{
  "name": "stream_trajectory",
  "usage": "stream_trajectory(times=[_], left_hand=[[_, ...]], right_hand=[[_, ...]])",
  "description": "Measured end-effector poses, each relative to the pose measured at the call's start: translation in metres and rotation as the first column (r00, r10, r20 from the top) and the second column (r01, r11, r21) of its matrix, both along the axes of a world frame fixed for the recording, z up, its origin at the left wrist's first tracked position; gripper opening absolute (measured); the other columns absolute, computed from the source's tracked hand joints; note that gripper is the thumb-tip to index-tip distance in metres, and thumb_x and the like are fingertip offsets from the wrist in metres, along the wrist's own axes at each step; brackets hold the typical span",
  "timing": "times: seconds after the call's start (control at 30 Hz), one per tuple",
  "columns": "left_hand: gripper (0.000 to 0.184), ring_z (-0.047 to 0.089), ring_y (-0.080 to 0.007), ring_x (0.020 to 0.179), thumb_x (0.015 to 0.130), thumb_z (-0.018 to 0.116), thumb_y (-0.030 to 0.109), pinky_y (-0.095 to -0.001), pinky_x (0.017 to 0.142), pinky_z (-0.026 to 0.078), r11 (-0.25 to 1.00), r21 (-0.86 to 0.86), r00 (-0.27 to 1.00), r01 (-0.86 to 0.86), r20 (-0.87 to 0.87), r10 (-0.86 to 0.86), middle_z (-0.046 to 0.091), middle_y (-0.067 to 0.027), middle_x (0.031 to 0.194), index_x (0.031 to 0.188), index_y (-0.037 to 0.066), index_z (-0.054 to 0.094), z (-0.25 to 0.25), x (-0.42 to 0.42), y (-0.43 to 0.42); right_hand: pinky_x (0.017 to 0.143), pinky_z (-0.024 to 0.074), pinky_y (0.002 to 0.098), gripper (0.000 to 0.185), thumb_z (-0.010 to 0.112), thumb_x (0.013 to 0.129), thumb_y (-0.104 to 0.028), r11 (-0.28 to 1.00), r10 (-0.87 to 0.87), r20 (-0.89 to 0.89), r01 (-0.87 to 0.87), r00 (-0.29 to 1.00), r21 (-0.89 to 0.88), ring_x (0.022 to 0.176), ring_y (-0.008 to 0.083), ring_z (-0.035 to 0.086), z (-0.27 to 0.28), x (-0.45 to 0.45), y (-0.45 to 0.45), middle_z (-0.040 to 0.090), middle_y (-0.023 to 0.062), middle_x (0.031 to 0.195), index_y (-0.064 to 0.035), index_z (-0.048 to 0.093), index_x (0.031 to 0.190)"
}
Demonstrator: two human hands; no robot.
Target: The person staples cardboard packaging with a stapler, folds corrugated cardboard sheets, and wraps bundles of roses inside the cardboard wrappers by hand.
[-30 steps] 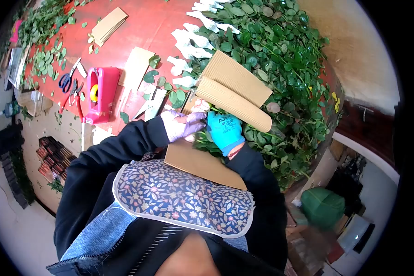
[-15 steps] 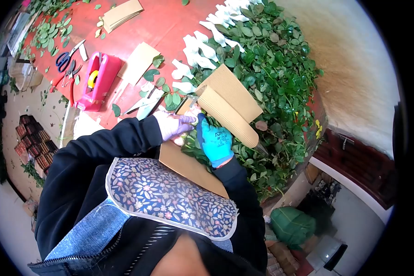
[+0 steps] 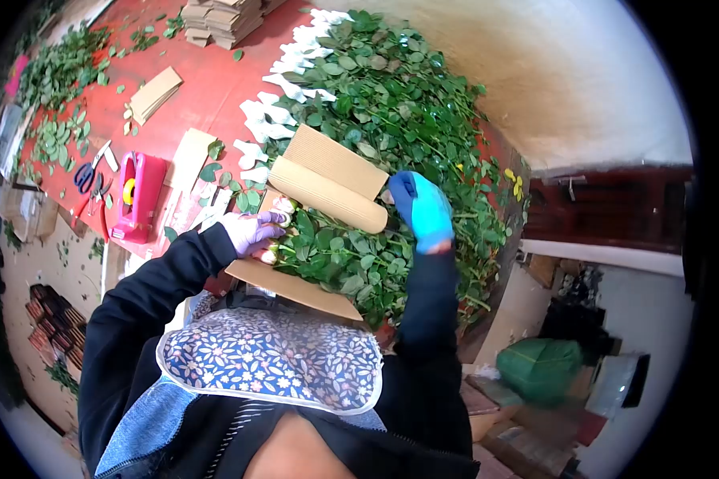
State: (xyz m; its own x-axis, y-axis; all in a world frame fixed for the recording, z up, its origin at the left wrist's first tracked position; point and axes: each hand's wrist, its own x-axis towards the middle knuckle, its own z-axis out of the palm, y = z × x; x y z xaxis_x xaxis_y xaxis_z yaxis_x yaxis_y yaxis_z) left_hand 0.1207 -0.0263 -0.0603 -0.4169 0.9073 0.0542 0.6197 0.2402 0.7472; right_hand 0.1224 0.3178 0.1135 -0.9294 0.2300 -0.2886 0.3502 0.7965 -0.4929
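My left hand (image 3: 252,233), in a thin purple glove, is closed around pale pink roses (image 3: 283,206) at the near edge of the red table. Their leafy stems (image 3: 339,254) stretch right over an open sheet of brown corrugated cardboard (image 3: 295,290). My right hand (image 3: 425,209), in a blue work glove, is raised over the foliage with curled fingers; what they hold, if anything, is hidden. Just left of it lies a cardboard roll (image 3: 327,193), against a flat cardboard piece (image 3: 335,162).
Roses with white-sleeved heads (image 3: 268,120) and a thick mass of leaves (image 3: 399,88) cover the table's right side. A pink tape dispenser (image 3: 141,195), scissors (image 3: 94,166), red-handled pliers (image 3: 97,199) and stacked cardboard (image 3: 222,20) stand at left and back.
My right hand has moved away from the left one, toward the right along the stems. My left hand stays at the rose heads. The whole view has shifted, showing more of the table's back.
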Motion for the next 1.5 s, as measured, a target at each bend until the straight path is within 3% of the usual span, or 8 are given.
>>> stream_trajectory(times=[0.3,0.5,0.67,0.7,0.77,0.93,1.17,1.5], left_hand=[[0.038,0.062,-0.0310,0.105,0.083,0.070,0.016,-0.0392,0.084,0.053,0.999,0.021,0.999,0.039,0.001,-0.039,0.055,-0.0145,0.127,0.120,0.012,0.060,0.000,-0.016,-0.002],[0.036,0.058,-0.0313,0.114,0.086,0.067,0.013,-0.0390,0.090,0.052,0.996,-0.083,0.999,0.032,0.044,-0.029,0.056,-0.0126,0.128,0.120,0.008,0.060,0.017,-0.014,-0.004],[0.036,0.061,-0.0289,0.110,0.085,0.068,0.018,-0.0387,0.091,0.051,0.999,0.029,0.995,0.043,-0.092,-0.040,0.059,-0.0098,0.124,0.119,0.009,0.061,-0.010,-0.015,-0.004],[0.036,0.063,-0.0283,0.104,0.085,0.068,0.016,-0.0371,0.086,0.053,0.995,-0.098,0.804,-0.025,0.590,0.079,0.060,-0.0096,0.122,0.119,0.011,0.062,0.003,-0.012,0.007],[0.036,0.066,-0.0277,0.098,0.084,0.068,0.014,-0.0356,0.082,0.056,0.879,-0.398,0.056,-0.263,0.903,0.426,0.061,-0.0095,0.120,0.120,0.012,0.062,0.020,-0.011,0.019],[0.035,0.066,-0.0277,0.098,0.084,0.068,0.013,-0.0356,0.082,0.055,0.991,-0.128,0.830,-0.040,0.547,0.104,0.062,-0.0097,0.118,0.119,0.011,0.063,-0.006,-0.023,-0.003],[0.034,0.065,-0.0276,0.098,0.084,0.067,0.012,-0.0356,0.083,0.055,0.998,-0.057,0.903,-0.012,0.429,0.035,0.063,-0.0099,0.116,0.117,0.010,0.064,-0.023,-0.016,-0.009],[0.040,0.063,-0.0345,0.099,0.074,0.056,-0.004,-0.0384,0.084,0.053,0.935,-0.077,0.932,-0.347,0.085,0.353,0.060,-0.0143,0.121,0.112,0.008,0.062,0.021,0.001,-0.045]], right_hand=[[0.076,0.0502,0.0361,0.047,0.070,0.082,-0.042,0.962,-0.130,-0.010,0.124,0.991,-0.245,0.082,0.0240,0.066,-0.149,-0.031,0.046,0.071,0.0134,0.092,-0.0009,0.066,0.105],[0.070,0.0470,0.0275,0.016,0.064,0.089,-0.012,0.678,-0.373,-0.134,0.171,0.918,-0.714,0.075,0.0130,0.055,-0.068,-0.014,0.014,0.062,0.0047,0.085,0.0009,0.059,0.098],[0.082,0.0521,0.0344,0.018,0.054,0.098,-0.015,0.761,-0.035,-0.599,-0.367,0.800,-0.535,0.095,0.0253,0.066,0.066,0.035,0.012,0.068,0.0166,0.101,0.0004,0.059,0.104],[0.084,0.0532,0.0373,0.022,0.051,0.100,-0.020,0.644,0.222,-0.598,-0.576,0.770,-0.504,0.099,0.0289,0.066,0.085,0.045,0.025,0.068,0.0195,0.104,-0.0003,0.058,0.106],[0.076,0.0546,0.0385,0.035,0.047,0.097,-0.025,0.029,0.171,-0.573,-0.585,0.802,-0.810,0.099,0.0289,0.065,0.063,0.034,0.040,0.065,0.0222,0.109,0.0046,0.059,0.112],[0.098,0.0418,0.0332,0.048,0.044,0.100,-0.032,0.208,0.327,-0.047,-0.120,0.944,-0.971,0.119,0.0196,0.054,0.017,-0.010,-0.017,0.057,0.0118,0.130,0.0038,0.052,0.130],[0.086,0.0509,0.0416,0.045,0.056,0.094,-0.033,0.694,0.665,-0.150,-0.680,0.731,-0.239,0.100,0.0347,0.064,0.005,-0.002,-0.084,0.065,0.0215,0.112,-0.0011,0.056,0.126],[0.099,0.0455,0.0450,0.061,0.053,0.092,-0.050,0.602,0.795,0.228,-0.777,0.562,-0.183,0.118,0.0413,0.056,-0.017,0.047,-0.106,0.044,0.0257,0.143,-0.0101,0.048,0.138]])
